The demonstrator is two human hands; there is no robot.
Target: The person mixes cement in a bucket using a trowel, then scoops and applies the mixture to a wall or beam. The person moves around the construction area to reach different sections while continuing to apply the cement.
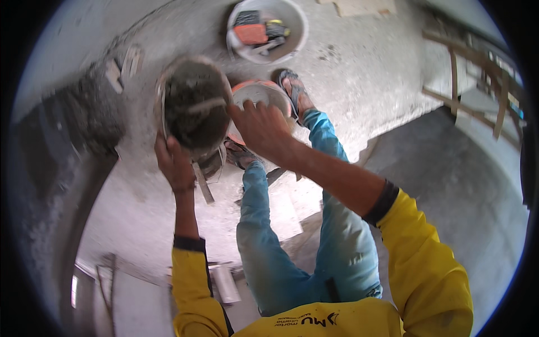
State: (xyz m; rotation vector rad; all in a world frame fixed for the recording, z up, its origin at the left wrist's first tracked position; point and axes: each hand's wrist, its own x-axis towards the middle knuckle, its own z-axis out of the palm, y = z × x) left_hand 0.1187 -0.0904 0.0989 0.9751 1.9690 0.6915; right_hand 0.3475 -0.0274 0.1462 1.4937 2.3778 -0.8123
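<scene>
Wood scraps [114, 77]: short pale pieces, far left on the floor [137, 168], well apart from my hands.
Mix bucket [160, 104]: left of centre, far beyond my forearms; round mouth facing me. Whether it is tilted I cannot tell through the lens bend.
Left hand [173, 163]: at the bucket's near left edge; fingers bent in with little gap, appearing to have hold of the rim. Their undersides are hidden.
Grey mix [193, 126]: inside the bucket, surface uneven and wet-looking.
Flat stick [203, 182]: near side of the bucket, to the right of my left wrist, apart from it.
Pale tool [206, 105]: blurred, exact kind not established; reaches into the bucket over the mix.
Governing relation, in my judgement: the tool lies left of my right fingers, its long axis running roughly left to right across the mouth, left end slightly nearer me. My right hand is the closer one.
Right hand [261, 126]: right of the bucket; fingers curled closed, apparently around the tool's end, which they cover.
Orange-rimmed bucket [272, 96]: beneath and beyond my right hand; contact not determinable.
White bucket [289, 14]: farther off, containing assorted items.
Wooden frame [477, 109]: far right, well apart.
</scene>
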